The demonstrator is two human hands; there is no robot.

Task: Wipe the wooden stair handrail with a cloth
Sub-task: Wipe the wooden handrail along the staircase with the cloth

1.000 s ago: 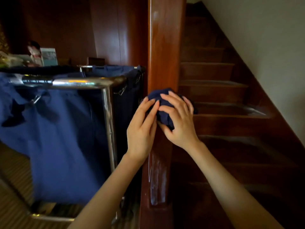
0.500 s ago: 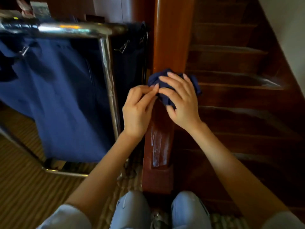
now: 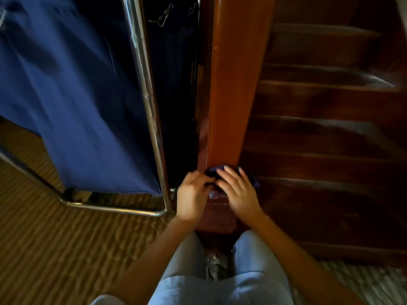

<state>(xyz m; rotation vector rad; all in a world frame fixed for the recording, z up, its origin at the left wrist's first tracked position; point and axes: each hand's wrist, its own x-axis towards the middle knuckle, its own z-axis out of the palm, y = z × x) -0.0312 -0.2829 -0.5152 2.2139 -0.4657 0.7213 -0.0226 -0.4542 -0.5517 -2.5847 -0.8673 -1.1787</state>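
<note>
Cloth (image 3: 222, 169) lower on handrail (image 3: 233, 84); right hand (image 3: 239, 193) pressing; left hand (image 3: 192, 195) pinching.

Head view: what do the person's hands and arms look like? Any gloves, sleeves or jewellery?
No gloves: left hand and right hand are bare, with no ring or watch visible. The left forearm and right forearm are bare; a pale fabric edge by the left elbow may be a short sleeve. Blur may hide details.
</note>
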